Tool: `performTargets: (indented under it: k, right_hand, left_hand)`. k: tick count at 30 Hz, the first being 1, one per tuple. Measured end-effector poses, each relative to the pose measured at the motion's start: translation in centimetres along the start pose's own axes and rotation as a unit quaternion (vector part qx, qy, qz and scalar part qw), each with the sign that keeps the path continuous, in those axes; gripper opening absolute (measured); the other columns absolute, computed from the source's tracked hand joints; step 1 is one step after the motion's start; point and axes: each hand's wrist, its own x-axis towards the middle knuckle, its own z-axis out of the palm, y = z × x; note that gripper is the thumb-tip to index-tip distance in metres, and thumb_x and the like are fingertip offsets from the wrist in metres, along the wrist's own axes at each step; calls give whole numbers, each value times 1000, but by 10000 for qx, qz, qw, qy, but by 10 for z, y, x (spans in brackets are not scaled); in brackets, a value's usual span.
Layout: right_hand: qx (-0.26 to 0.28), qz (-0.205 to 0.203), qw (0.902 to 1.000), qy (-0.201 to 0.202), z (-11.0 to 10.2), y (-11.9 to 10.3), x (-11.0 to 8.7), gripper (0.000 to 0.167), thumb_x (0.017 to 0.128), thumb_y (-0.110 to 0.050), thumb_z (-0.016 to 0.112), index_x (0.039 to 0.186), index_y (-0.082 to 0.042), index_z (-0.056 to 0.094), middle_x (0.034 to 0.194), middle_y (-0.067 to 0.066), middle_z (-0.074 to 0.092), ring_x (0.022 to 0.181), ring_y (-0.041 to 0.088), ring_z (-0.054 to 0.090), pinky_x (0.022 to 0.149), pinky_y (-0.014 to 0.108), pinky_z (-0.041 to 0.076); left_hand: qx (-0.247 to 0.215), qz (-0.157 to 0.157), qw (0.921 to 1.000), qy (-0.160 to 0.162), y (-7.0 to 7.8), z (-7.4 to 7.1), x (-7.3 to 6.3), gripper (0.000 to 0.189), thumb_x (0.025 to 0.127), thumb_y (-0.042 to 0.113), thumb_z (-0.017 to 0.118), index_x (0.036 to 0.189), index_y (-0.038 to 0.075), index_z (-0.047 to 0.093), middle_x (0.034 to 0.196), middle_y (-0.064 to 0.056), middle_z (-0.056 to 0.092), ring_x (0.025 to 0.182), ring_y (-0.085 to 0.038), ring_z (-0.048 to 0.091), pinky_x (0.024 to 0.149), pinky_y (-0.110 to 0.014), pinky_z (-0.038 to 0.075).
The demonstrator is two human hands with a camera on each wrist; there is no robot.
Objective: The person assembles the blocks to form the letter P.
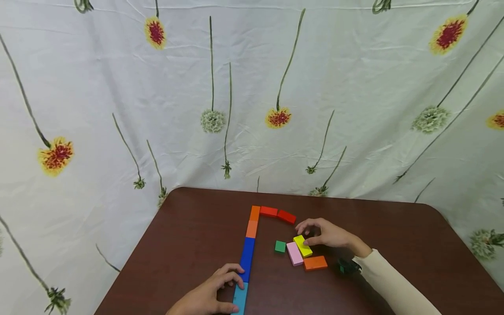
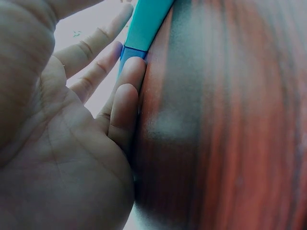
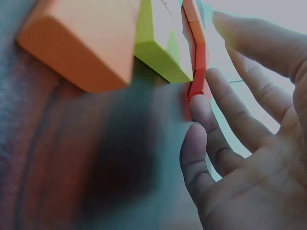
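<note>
L hand (image 1: 208, 293) was low ctr, fingers slightly bent; R hand (image 1: 330, 234) was farther fwd, thumb apart w/ fingers curved.

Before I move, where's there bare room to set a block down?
On the table: left of the blue block, beyond the left hand; between the blue block and the green block; and right of the red blocks, beyond the right hand. Crowded near that hand, where the yellow block, pink block and nearest orange block bunch.
</note>
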Motion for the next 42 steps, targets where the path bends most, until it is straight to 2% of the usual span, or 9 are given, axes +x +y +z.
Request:
performTargets:
  k: [4, 9, 17, 24, 29, 35, 39, 42]
  right_hand:
    - [51, -91, 9997, -220, 4, 3, -4, 30, 91, -17, 73, 120, -11, 65, 139, 19, 56, 113, 32, 52, 82, 29, 45]
    - [25, 54, 9995, -305, 7, 8, -10, 33, 91, -21, 74, 122, -16, 63, 142, 14, 54, 121, 25, 49, 88, 35, 42]
    - [54, 74, 9994, -337, 11, 10, -14, 36, 92, -20, 72, 127, -16, 61, 143, 12, 53, 121, 21, 47, 88, 34, 41]
    - [-10, -83, 9992, -378, 11, 10, -15, 36, 92, -16, 71, 126, -14, 61, 144, 18, 51, 122, 29, 46, 85, 35, 40]
    - [-33, 72, 9994, -345, 11, 10, -15, 35, 91, -17, 72, 125, -18, 62, 144, 13, 52, 122, 29, 46, 86, 34, 40]
    - [-121, 39, 9998, -163, 12, 10, -14, 34, 92, -20, 73, 124, -17, 63, 140, 10, 55, 112, 21, 48, 83, 28, 40]
    - [-168, -34, 9998, 24, 13, 10, -12, 35, 91, -20, 74, 124, -16, 64, 126, 8, 61, 102, 18, 51, 79, 26, 42]
    - [-236, -111, 9996, 112, 13, 11, -11, 35, 90, -20, 75, 123, -17, 64, 122, 8, 62, 98, 19, 52, 77, 26, 43]
  left_hand:
    - [-91, -51, 9999, -27, 0, 0, 0, 27, 92, 31, 74, 115, 22, 63, 143, -7, 39, 119, -7, 40, 94, -22, 42]
    - [-65, 2, 10000, -27, -1, 0, 1, 28, 91, 31, 74, 115, 22, 62, 143, -7, 39, 119, -8, 40, 94, -22, 42]
    - [-58, -52, 10000, -38, -2, 0, 0, 27, 92, 31, 74, 115, 23, 62, 143, -6, 39, 120, -8, 39, 94, -22, 42]
    - [-92, -64, 9999, -69, -3, 0, 1, 26, 92, 30, 74, 114, 23, 62, 144, -7, 39, 121, -8, 38, 94, -23, 42]
    - [-79, 21, 9999, -85, -3, 0, 1, 27, 92, 31, 73, 116, 22, 62, 144, -8, 38, 119, -8, 40, 93, -23, 42]
    - [-64, 41, 9999, -71, -3, 0, 1, 27, 92, 31, 73, 115, 23, 62, 144, -8, 39, 118, -8, 41, 93, -23, 43]
    - [-55, 13, 10000, -68, -3, 0, 1, 27, 92, 31, 73, 115, 23, 62, 144, -7, 39, 118, -8, 41, 93, -23, 43]
    - [-80, -6, 9999, -69, -3, -1, 2, 27, 92, 30, 74, 115, 23, 62, 144, -7, 39, 118, -8, 41, 93, -23, 43]
